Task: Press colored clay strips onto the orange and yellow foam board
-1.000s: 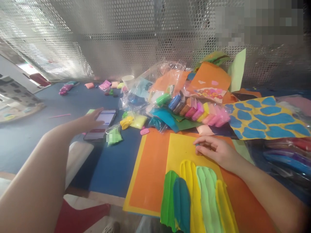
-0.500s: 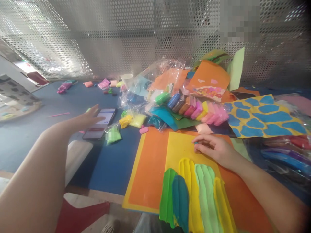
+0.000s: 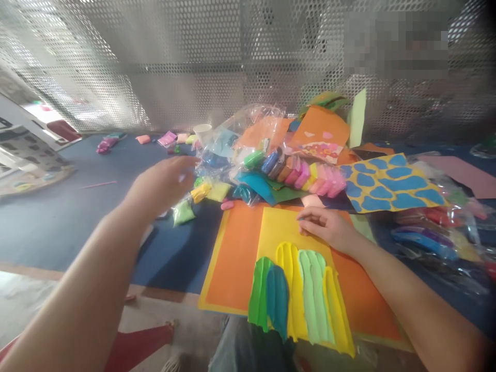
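Observation:
My left hand (image 3: 166, 181) is raised over the table at the left of the clay packets, blurred, its fingers pointing right toward a clear bag (image 3: 213, 157); what it may hold is hidden. My right hand (image 3: 323, 225) rests on the yellow sheet (image 3: 277, 227), fingers curled together around a small dark bit too small to name. Below that hand, ridged strips of green (image 3: 259, 289), blue (image 3: 277, 299), yellow (image 3: 291, 289) and pale green clay (image 3: 314, 294) lie side by side, overhanging the near edge of the orange board (image 3: 234, 258).
Packets of coloured clay (image 3: 310, 178) lie behind the board, with a white cup (image 3: 202, 132) and an orange paper bag (image 3: 320, 132). A blue-patterned yellow sheet (image 3: 387, 183) sits at the right. Perforated metal (image 3: 186, 77) stands behind the blue table (image 3: 85, 222).
My left hand has moved right and away from the phone, which my hand and forearm now mostly cover. The view has shifted slightly. My right hand remains over the yellow sheet.

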`<act>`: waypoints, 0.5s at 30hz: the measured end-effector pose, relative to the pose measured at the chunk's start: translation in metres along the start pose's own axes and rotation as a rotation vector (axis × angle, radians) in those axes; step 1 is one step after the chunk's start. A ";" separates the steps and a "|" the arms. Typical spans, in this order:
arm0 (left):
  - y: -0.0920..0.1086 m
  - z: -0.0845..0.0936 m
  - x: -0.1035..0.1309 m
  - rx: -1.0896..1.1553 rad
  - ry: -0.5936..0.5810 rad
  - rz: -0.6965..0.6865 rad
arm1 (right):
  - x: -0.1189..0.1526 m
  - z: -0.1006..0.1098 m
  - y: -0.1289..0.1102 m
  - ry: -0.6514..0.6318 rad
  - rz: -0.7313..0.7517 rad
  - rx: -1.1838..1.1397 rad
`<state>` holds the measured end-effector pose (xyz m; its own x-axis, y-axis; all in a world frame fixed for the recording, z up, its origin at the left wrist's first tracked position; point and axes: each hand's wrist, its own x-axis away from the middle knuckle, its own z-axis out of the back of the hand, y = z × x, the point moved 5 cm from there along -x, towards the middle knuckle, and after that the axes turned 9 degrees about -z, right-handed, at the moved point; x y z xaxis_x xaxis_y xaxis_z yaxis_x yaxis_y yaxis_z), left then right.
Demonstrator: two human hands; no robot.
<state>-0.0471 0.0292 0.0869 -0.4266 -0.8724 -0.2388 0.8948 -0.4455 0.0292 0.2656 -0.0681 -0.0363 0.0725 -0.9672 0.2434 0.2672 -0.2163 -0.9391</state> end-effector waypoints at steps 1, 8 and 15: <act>0.019 0.000 0.002 0.031 0.114 -0.116 | 0.000 0.000 0.000 0.001 0.001 -0.002; 0.109 -0.038 0.033 0.185 0.588 -0.810 | 0.001 0.002 -0.003 -0.023 0.025 -0.001; 0.114 -0.059 0.039 0.203 0.571 -0.784 | 0.000 0.001 -0.004 -0.044 0.045 -0.004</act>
<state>0.0458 -0.0436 0.0237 -0.7131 -0.1119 -0.6920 0.3243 -0.9278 -0.1843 0.2657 -0.0674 -0.0318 0.1267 -0.9692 0.2110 0.2591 -0.1730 -0.9502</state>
